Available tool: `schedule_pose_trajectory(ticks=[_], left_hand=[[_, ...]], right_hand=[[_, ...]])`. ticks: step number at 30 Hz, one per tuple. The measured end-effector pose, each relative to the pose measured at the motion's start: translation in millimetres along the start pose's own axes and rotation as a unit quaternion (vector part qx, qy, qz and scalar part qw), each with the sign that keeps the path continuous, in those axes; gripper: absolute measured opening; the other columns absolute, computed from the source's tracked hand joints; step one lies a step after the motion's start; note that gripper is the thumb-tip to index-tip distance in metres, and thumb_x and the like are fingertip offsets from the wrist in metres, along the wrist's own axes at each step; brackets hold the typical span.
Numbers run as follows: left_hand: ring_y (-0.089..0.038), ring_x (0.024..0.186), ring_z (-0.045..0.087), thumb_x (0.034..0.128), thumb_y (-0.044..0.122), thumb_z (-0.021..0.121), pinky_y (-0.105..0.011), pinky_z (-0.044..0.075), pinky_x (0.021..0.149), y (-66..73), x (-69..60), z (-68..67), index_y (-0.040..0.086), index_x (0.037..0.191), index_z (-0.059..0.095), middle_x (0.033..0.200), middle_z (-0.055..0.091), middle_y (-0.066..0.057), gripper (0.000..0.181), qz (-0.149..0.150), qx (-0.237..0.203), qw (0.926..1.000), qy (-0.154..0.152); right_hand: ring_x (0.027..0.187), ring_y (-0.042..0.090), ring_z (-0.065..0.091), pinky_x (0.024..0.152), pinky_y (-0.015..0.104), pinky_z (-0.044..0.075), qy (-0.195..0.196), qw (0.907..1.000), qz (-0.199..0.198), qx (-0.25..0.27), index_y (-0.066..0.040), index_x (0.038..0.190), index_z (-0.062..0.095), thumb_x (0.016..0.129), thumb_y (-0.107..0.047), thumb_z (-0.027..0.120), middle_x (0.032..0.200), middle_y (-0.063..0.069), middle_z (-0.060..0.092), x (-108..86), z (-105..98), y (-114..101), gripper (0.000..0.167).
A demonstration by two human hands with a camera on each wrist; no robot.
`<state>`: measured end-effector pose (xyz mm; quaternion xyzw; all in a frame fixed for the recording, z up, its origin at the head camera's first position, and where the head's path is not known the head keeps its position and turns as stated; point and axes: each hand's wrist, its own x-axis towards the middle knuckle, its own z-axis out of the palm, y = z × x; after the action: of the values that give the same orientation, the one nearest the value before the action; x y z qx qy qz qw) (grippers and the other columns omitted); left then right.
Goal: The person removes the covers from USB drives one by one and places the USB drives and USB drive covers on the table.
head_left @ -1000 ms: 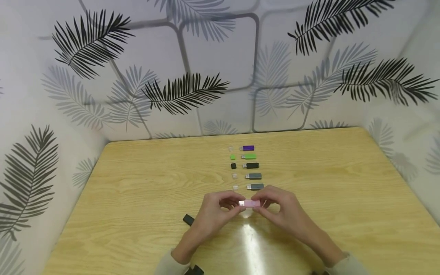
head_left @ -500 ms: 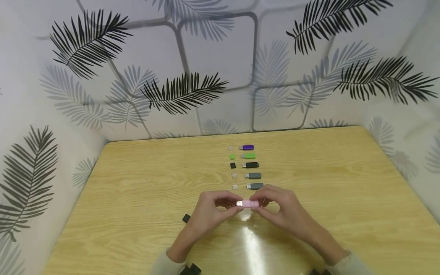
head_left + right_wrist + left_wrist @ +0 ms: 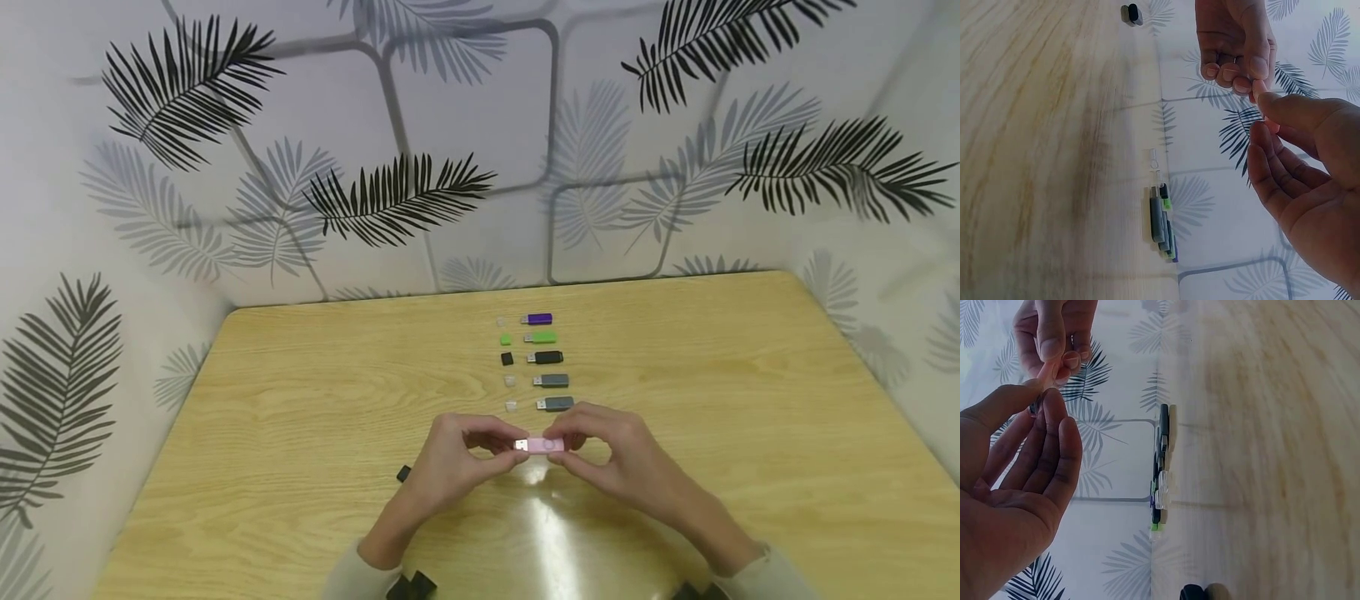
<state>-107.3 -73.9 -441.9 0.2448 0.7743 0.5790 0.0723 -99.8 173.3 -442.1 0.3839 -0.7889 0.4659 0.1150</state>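
A pink USB flash drive (image 3: 547, 445) is held level between my two hands, above the near middle of the table. Its silver end (image 3: 522, 446) points left, and a round mark shows on the pink body. My left hand (image 3: 456, 457) pinches the silver end between thumb and fingertips. At the other end, thumb and fingers of my right hand (image 3: 621, 448) pinch the pink body. In both wrist views the fingertips cover much of the drive.
Beyond the hands lie purple (image 3: 538, 319), green (image 3: 542, 337), black (image 3: 546, 357) and two grey USB drives (image 3: 553, 381), in a column. Small caps (image 3: 507, 358) line up to their left. A black object (image 3: 404, 473) is partly hidden by the left hand. A patterned wall stands behind.
Both hands have shifted slightly left with the pink USB drive, keeping their pinch. The left hand now covers more of the black object. The view has shifted a little too.
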Motion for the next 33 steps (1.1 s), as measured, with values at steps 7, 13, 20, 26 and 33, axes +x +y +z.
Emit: schedule_pose_trajectory(ticks=[7, 13, 20, 26, 33], left_hand=[[-0.017, 0.085, 0.073, 0.0906, 0.006, 0.079, -0.039, 0.062, 0.079, -0.9, -4.6, -21.2, 0.005, 0.104, 0.079, 0.098, 0.077, -0.006, 0.013, 0.002, -0.03, 0.9992, 0.026], [-0.022, 0.087, 0.075, 0.0917, 0.004, 0.077, -0.037, 0.062, 0.078, -5.0, -3.0, -35.9, 0.001, 0.108, 0.077, 0.1, 0.076, -0.011, 0.016, 0.009, -0.047, 0.9984, 0.031], [-0.039, 0.082, 0.073, 0.0926, 0.009, 0.077, -0.046, 0.062, 0.073, -14.6, 0.1, -28.1, 0.0, 0.107, 0.077, 0.094, 0.076, -0.01, 0.017, -0.015, -0.032, 0.9987, 0.036], [-0.025, 0.085, 0.075, 0.092, 0.004, 0.077, -0.032, 0.062, 0.075, -17.6, 2.0, -21.5, -0.005, 0.11, 0.075, 0.098, 0.076, -0.012, 0.02, -0.04, -0.021, 0.9982, 0.038], [-0.019, 0.084, 0.075, 0.092, 0.003, 0.076, -0.025, 0.06, 0.073, -20.7, 3.6, -15.2, -0.003, 0.109, 0.076, 0.097, 0.077, -0.009, 0.018, -0.064, 0.017, 0.9969, 0.041]], right_hand=[[0.083, 0.008, 0.067, 0.075, 0.024, 0.059, 0.015, 0.9993, 0.015, -0.031, -0.012, 0.106, 0.075, 0.081, 0.007, 0.083, 0.101, -0.005, 0.073, -2.3, -19, 3, 0.033], [0.083, 0.007, 0.066, 0.075, 0.023, 0.059, 0.031, 0.9983, 0.033, -0.037, -0.013, 0.105, 0.075, 0.08, 0.007, 0.084, 0.101, -0.007, 0.073, -4.4, -33, 7, 0.033], [0.081, 0.01, 0.066, 0.071, 0.026, 0.06, 0.04, 0.9976, 0.035, -0.044, -0.012, 0.106, 0.076, 0.08, 0.005, 0.085, 0.1, -0.003, 0.073, -4.9, -29, 11, 0.032], [0.081, 0.007, 0.067, 0.072, 0.027, 0.06, 0.021, 0.9949, 0.088, -0.045, -0.013, 0.104, 0.076, 0.081, 0.004, 0.084, 0.099, -0.008, 0.073, -9.2, -23, 19, 0.03], [0.08, 0.007, 0.067, 0.072, 0.027, 0.06, 0.013, 0.9914, 0.122, -0.044, -0.012, 0.102, 0.076, 0.081, 0.005, 0.084, 0.098, -0.008, 0.073, -13.7, -16, 31, 0.028]])
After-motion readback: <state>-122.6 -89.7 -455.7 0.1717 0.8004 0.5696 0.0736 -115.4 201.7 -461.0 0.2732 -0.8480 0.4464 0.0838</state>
